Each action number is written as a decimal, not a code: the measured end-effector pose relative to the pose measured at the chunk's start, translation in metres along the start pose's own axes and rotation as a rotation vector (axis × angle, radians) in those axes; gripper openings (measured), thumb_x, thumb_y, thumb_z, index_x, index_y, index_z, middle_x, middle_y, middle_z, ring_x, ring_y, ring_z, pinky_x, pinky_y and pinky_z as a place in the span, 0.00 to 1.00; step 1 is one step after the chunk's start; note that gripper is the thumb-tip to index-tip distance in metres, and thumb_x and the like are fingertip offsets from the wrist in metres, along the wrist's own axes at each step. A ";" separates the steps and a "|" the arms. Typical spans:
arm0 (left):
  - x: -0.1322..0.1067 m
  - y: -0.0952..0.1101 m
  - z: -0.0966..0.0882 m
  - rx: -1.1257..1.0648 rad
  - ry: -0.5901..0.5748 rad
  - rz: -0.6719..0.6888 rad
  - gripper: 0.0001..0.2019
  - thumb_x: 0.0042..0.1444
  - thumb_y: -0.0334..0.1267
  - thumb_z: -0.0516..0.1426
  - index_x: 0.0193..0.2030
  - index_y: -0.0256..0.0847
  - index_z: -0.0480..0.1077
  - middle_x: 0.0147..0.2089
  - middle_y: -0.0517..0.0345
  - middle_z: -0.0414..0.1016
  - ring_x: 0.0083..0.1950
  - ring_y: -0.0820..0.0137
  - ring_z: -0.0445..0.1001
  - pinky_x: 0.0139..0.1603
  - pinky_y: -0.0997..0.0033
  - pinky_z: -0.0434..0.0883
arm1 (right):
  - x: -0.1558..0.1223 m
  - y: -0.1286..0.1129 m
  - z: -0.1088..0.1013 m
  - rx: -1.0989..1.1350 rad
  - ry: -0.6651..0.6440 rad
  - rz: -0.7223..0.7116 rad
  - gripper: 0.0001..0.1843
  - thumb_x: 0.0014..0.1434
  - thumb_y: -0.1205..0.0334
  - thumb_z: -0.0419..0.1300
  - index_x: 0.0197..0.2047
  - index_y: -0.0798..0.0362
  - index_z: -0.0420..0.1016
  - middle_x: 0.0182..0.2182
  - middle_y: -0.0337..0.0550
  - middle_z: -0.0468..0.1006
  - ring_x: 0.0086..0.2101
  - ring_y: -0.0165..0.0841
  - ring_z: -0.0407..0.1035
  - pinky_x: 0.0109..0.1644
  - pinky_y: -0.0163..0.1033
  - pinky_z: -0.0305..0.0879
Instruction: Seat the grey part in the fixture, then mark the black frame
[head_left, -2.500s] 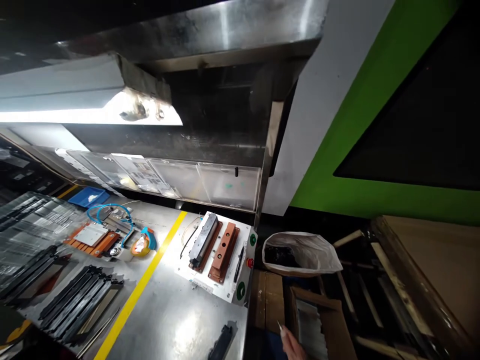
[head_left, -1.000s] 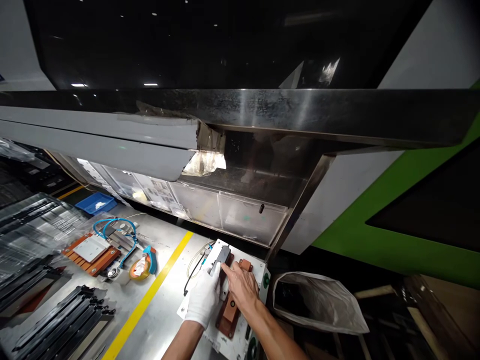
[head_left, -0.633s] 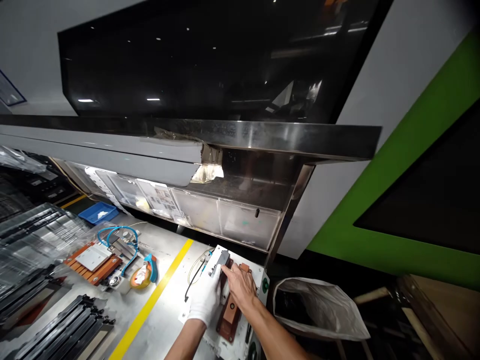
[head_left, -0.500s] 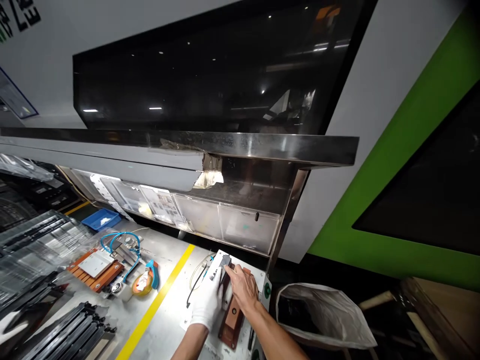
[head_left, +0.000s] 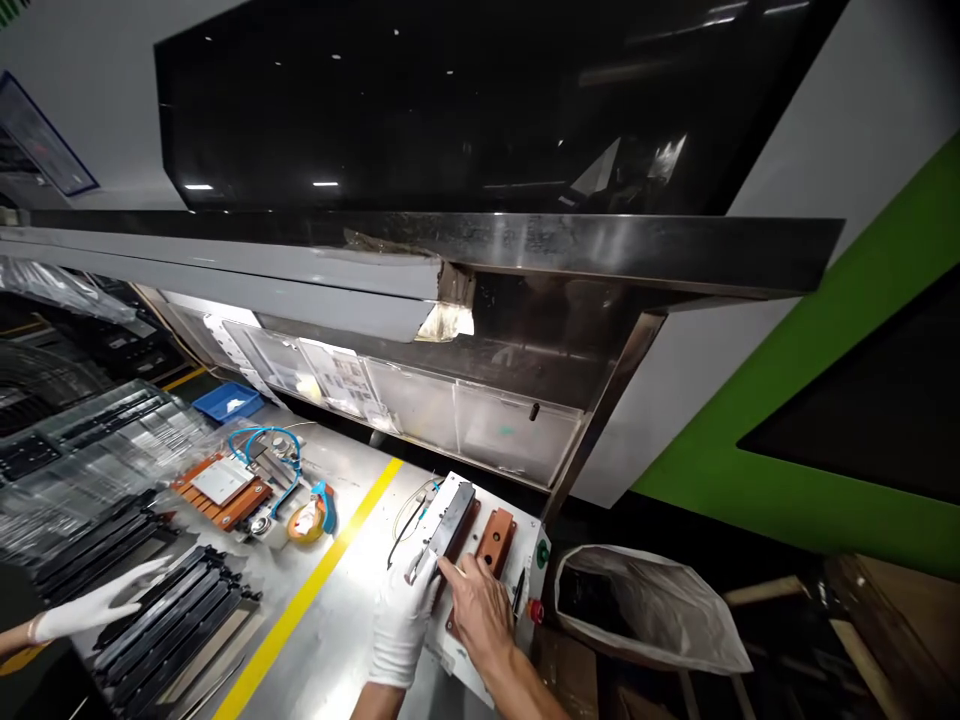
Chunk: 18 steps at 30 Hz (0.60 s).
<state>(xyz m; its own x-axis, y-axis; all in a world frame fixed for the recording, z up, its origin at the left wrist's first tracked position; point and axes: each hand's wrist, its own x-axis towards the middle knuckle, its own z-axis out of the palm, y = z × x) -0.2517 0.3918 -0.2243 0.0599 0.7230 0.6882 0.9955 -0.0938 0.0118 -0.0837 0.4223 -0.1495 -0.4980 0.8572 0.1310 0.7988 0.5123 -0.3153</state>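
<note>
Head view: the dark bar lies lengthwise over the white plate, left of the brown block. My left hand, gloved, is at its near end; I cannot tell whether those fingers grip. My right hand points its index finger at that end. The red button stands at the plate's right edge, the bag beyond. Leftward, metal tabletop extends to the yellow stripe; past it, a co-worker's gloved hand adjoins black bars.
</note>
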 end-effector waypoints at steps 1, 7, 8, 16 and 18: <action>0.001 0.000 0.001 0.002 0.007 0.003 0.14 0.67 0.38 0.54 0.54 0.35 0.75 0.52 0.34 0.79 0.49 0.52 0.82 0.47 0.49 0.83 | 0.001 0.000 -0.001 -0.001 -0.005 -0.009 0.26 0.68 0.72 0.49 0.60 0.35 0.71 0.42 0.40 0.76 0.46 0.39 0.73 0.41 0.37 0.65; 0.004 0.004 0.006 -0.049 0.007 0.016 0.13 0.67 0.33 0.52 0.53 0.33 0.74 0.50 0.36 0.80 0.46 0.57 0.82 0.46 0.59 0.83 | 0.007 0.002 -0.008 -0.023 -0.037 -0.035 0.23 0.69 0.70 0.49 0.59 0.35 0.72 0.40 0.40 0.77 0.44 0.38 0.74 0.39 0.37 0.64; 0.005 0.004 0.006 -0.081 -0.006 -0.001 0.13 0.68 0.33 0.51 0.52 0.33 0.74 0.50 0.36 0.80 0.47 0.59 0.82 0.48 0.61 0.83 | 0.008 0.002 -0.009 -0.026 -0.041 -0.035 0.23 0.70 0.69 0.49 0.59 0.36 0.72 0.40 0.40 0.77 0.43 0.37 0.74 0.39 0.37 0.64; 0.012 -0.001 0.012 -0.121 -0.115 -0.058 0.14 0.65 0.33 0.54 0.53 0.34 0.76 0.47 0.39 0.79 0.47 0.58 0.81 0.49 0.60 0.82 | 0.019 0.004 -0.014 -0.022 -0.020 0.002 0.24 0.68 0.71 0.47 0.57 0.37 0.74 0.38 0.39 0.77 0.38 0.36 0.76 0.36 0.36 0.65; 0.007 -0.003 0.014 -0.159 -0.127 -0.051 0.15 0.67 0.36 0.54 0.56 0.34 0.75 0.50 0.38 0.79 0.50 0.58 0.81 0.50 0.62 0.82 | 0.018 0.006 -0.009 0.047 0.026 0.014 0.27 0.69 0.71 0.46 0.61 0.37 0.72 0.39 0.40 0.77 0.39 0.35 0.76 0.38 0.35 0.67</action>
<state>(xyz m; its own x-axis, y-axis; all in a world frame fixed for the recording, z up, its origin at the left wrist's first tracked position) -0.2536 0.4068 -0.2298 0.0287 0.8089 0.5872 0.9740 -0.1547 0.1656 -0.0842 0.4411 -0.1409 -0.4773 0.8658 0.1502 0.7889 0.4975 -0.3608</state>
